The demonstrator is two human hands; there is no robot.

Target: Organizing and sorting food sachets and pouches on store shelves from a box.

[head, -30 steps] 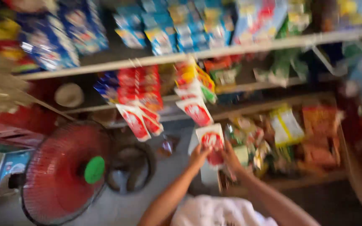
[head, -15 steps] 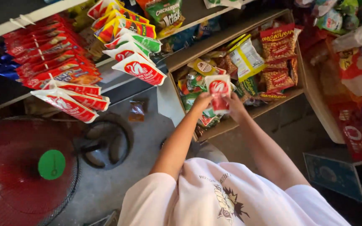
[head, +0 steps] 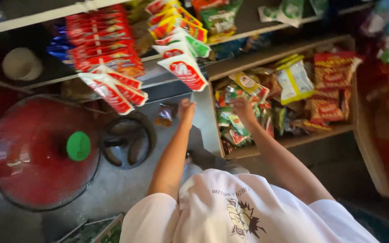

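A red fan (head: 37,153) stands at far left, hanging red sachet strips (head: 113,92) next, then the left hand (head: 186,109), fingers curled at the wooden box's edge (head: 212,130), and the right hand (head: 241,108) among its snack packets (head: 293,81), fingers hidden, grip unclear

The fan (head: 37,153) is red with a green hub. Hanging sachet strips (head: 109,54) are red and white, some yellow and green. The shirt (head: 244,211) is white with a black and yellow print. Shelf packets (head: 329,81) look red and orange, though blurred; one packet (head: 293,78) is pale with yellow edging.
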